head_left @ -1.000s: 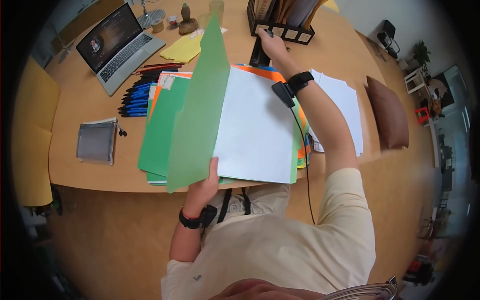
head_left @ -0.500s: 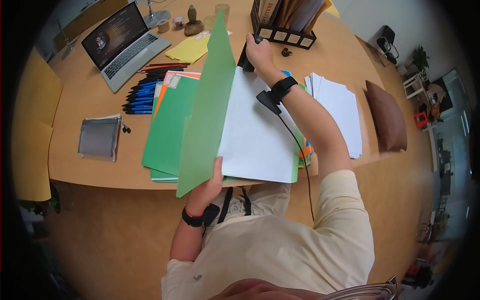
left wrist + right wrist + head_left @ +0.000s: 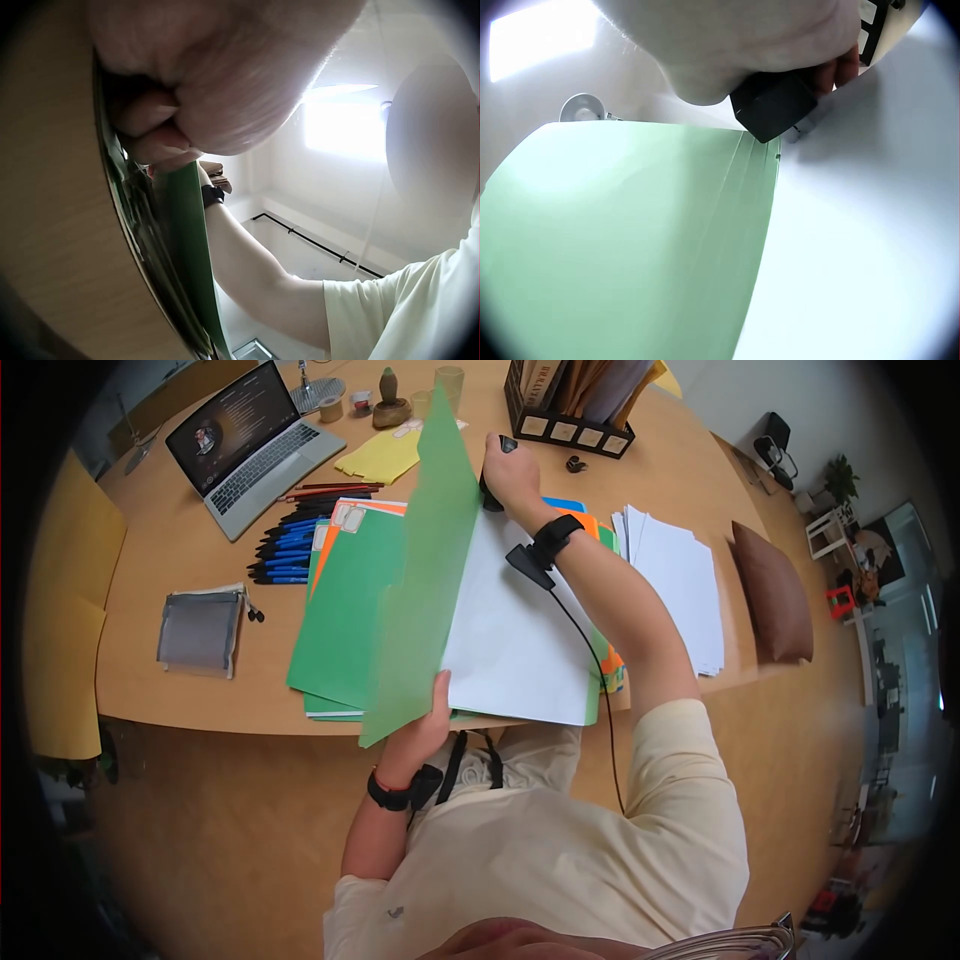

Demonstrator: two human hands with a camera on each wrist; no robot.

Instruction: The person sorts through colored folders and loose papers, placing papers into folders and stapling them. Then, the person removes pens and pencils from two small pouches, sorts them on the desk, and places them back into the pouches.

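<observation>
The right hand (image 3: 512,472), gripping a black tool (image 3: 490,498), has reached the green folder (image 3: 425,570) that the left hand (image 3: 422,734) grips by the table's near edge (image 3: 200,724).

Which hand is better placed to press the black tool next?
Probably the right hand: it grips the black tool at the top of the white paper, while the left hand holds the green folder near its bottom edge.

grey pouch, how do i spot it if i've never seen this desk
Start at the open laptop on the desk. Below it in the head view, left of the blue pens, lies the grey pouch: a single flat rectangle with pale edging.
</observation>
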